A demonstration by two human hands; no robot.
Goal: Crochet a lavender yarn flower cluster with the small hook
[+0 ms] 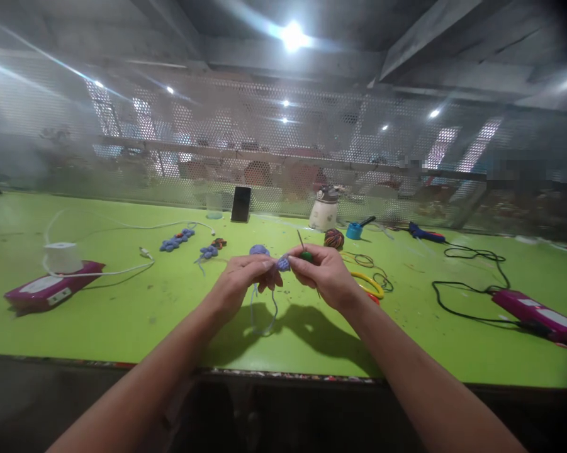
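Note:
Between my hands, above the green table, is a small purple crocheted piece (pixel 284 263). My left hand (pixel 245 277) pinches its left side, and a loose strand of purple yarn (pixel 276 308) dangles below. My right hand (pixel 323 270) is closed around a crochet hook with a green grip (pixel 306 256); its thin dark shaft points up past the fingers. The thumb and forefinger of that hand also touch the crocheted piece. Just behind my left hand sits a ball of purple yarn (pixel 258 250). Fingers hide part of the work.
Small purple crocheted pieces (pixel 177 240) lie left. A multicoloured yarn ball (pixel 333 238), yellow ring (pixel 370 283) and blue pot (pixel 353 231) are right. Behind stand a phone (pixel 240 204) and a jug (pixel 324 209). Magenta power strips (pixel 56 286) with cables flank both sides; a blue glue gun (pixel 425 233) lies far right.

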